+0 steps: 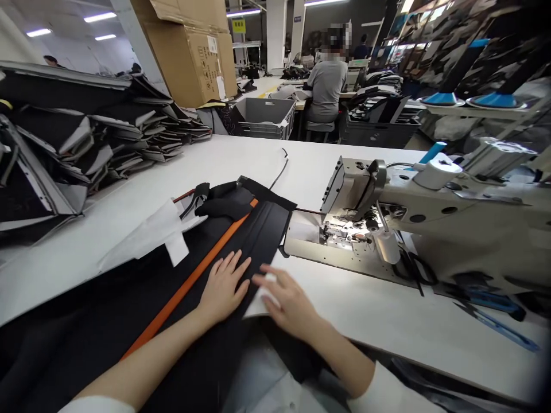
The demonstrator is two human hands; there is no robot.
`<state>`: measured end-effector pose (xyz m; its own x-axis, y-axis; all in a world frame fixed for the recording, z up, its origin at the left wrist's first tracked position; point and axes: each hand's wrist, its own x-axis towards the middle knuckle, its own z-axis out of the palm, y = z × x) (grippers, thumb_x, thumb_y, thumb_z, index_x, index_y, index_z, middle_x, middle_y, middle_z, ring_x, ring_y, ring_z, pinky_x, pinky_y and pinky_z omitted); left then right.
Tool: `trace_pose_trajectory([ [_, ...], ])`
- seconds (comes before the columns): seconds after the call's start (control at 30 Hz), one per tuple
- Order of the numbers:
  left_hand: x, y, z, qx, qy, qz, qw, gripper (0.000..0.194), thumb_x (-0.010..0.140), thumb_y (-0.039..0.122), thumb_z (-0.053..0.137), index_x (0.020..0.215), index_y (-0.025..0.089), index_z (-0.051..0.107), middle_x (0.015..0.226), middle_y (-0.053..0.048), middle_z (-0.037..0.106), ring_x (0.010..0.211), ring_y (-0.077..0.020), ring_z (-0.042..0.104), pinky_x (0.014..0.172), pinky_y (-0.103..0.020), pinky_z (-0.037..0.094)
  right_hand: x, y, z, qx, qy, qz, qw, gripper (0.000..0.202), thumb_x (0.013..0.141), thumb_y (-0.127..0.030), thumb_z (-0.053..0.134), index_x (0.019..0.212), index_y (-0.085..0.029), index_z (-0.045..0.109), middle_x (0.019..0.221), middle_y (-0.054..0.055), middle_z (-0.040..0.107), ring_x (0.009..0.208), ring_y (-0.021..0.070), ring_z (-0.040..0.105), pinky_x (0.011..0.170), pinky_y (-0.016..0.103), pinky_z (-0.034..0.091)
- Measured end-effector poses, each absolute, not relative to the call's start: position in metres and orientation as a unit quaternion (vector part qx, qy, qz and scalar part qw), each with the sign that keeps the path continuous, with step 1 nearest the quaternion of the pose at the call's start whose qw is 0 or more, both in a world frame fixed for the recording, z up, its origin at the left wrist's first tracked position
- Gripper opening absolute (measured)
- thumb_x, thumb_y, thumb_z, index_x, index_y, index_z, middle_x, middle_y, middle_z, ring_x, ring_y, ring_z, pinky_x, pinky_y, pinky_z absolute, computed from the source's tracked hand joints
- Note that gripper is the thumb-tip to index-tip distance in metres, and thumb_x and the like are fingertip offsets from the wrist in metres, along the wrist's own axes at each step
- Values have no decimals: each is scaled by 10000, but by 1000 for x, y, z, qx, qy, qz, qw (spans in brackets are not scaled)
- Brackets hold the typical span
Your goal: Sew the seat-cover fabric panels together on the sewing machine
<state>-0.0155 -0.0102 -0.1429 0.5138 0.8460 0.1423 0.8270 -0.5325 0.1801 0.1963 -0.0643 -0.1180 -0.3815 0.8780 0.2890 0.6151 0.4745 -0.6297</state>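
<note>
Black fabric (163, 287) is stretching from the lower left of the frame up to the centre, lying on the white table (340, 301) with its upper right edge reaching the machine's metal bed (344, 259). An orange strip (193, 276) is running diagonally along it, and a white piece (146, 235) is lying against its far edge, left of centre. Left hand (222, 287), at the centre of the frame, is resting palm down with fingers spread, grasping nothing; it is probably pressing the fabric flat, since so large a sheet would otherwise be sliding or rucking. Right hand (290, 303), just right of centre, is bending its fingers over a pale flap (257, 307) at the fabric's near edge; blur is hiding the fingertips, so whether they are gripping it or only touching it I cannot tell. With one palm on the sheet and the other hand at its border, the person is seemingly steadying the body of the cloth while attending to that edge. Sewing machine (456, 221) is standing at the right, its lamp lighting the stitching area, presumably so that small work is showing clearly. Blue-handled snips (505, 330) are lying at the lower right, likely within easy reach, while stacked dark panels (116, 123) are filling the upper left, leaving the middle for handling.
</note>
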Motion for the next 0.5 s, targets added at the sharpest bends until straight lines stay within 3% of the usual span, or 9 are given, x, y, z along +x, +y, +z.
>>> trace_pose_trajectory([
  [0.1,-22,-14,-123,879,461,59,111,479,861,358,447,1335,287,449,1296,-83,525,1124,-263,524,904,-408,444,220,-29,-127,-590,-736,167,286,487,908,-315,423,1385,-251,349,1446,113,315,1308,255,347,1034,459,374],
  [0.2,-13,17,-112,883,440,33,160,466,900,371,367,1339,236,444,1128,-85,606,987,-219,589,827,-340,479,239,-8,-141,-630,-701,185,279,513,929,-393,364,1417,-259,277,1477,86,270,1329,246,319,1041,448,367],
  [0.27,3,43,-116,891,440,59,99,498,902,394,360,1350,185,427,1240,-127,547,1134,-262,513,924,-391,424,243,2,-146,-637,-694,170,291,518,942,-418,317,1425,-239,263,1480,82,270,1350,231,279,1067,441,330],
  [0.37,29,67,-133,915,395,79,12,597,884,459,396,1394,151,351,1452,-143,340,1342,-306,272,1065,-475,259,242,23,-144,-665,-693,108,256,555,944,-444,289,1427,-170,271,1475,114,284,1375,249,218,1106,484,223],
  [0.5,38,68,-146,936,346,66,1,634,911,477,328,1436,129,254,1500,-133,247,1384,-275,194,1111,-479,174,233,62,-135,-710,-691,58,124,611,922,-531,300,1309,-89,467,1325,176,487,1299,312,354,1108,541,82],
])
